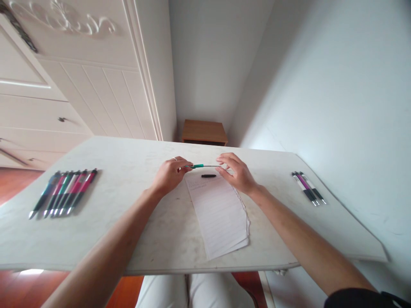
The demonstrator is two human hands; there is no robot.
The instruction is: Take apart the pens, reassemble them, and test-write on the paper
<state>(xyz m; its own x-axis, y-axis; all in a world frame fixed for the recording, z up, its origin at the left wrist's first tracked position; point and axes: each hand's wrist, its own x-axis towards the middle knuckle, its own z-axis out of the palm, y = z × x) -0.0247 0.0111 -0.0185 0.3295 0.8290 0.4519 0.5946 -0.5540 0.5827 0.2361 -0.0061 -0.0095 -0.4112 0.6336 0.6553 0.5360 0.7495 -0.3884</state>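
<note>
My left hand (171, 174) is closed, pinching the green barrel of a pen (198, 166) above the top of the paper. A thin refill (211, 166) sticks out of the barrel's right end. Its far end reaches between the thumb and fingertips of my right hand (236, 171), which are curled around it. Just below the refill, a short black tube-like piece (208, 176), resembling a pen's grip section, lies at the paper's top edge. Lined sheets of paper (221, 218) with some handwriting at the top and a ragged right edge rest on the table under it.
Several pens (66, 192) with coloured barrels lie in a row on the left of the white table (154, 239). Three more pens (308, 188), white and purple with black grips, lie at the right. A white cabinet (105, 94), a wall and a small wooden stand (204, 130) border the table.
</note>
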